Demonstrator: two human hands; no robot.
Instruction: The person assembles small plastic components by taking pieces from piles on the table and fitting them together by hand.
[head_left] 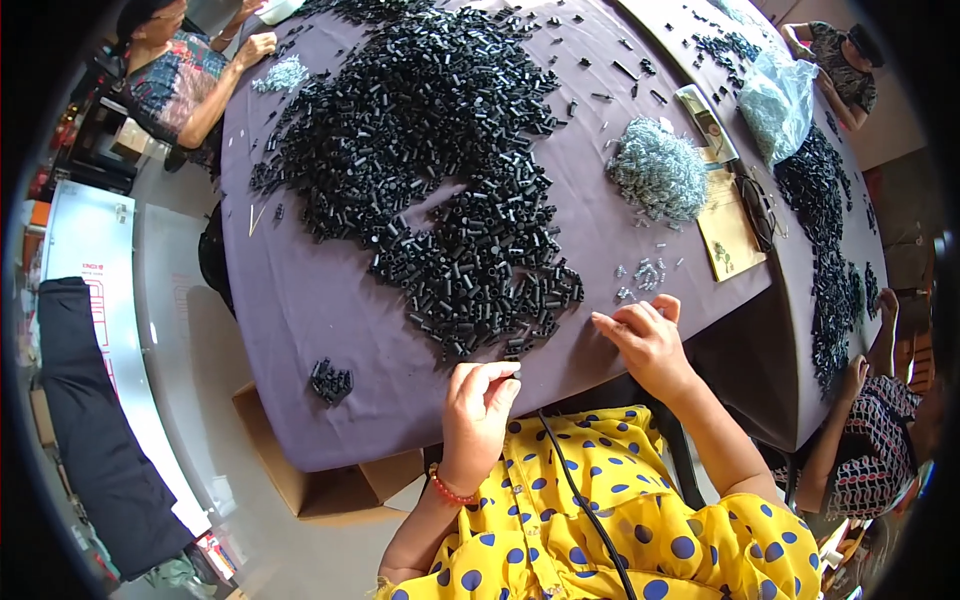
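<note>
My left hand (478, 415), a red bead bracelet at its wrist, is at the table's near edge. Its thumb and index finger pinch a small black tube piece (516, 374), mostly covered by the fingertips. A large heap of such black tube pieces (480, 230) spreads just beyond it. To the right, my right hand (648, 345) hovers low over the cloth, fingers curled and drawn together; whatever its fingertips hold is too small to make out. Just past it lie several loose silvery pieces (645, 275), like tiny springs, with a bigger silvery pile (657, 172) behind them.
A small cluster of black parts (331, 382) lies at the near left of the purple-grey cloth (330, 290). Eyeglasses (757, 210) and a yellow pad (735, 235) sit right. A cardboard box (330, 490) stands below the edge. Other people work around the tables.
</note>
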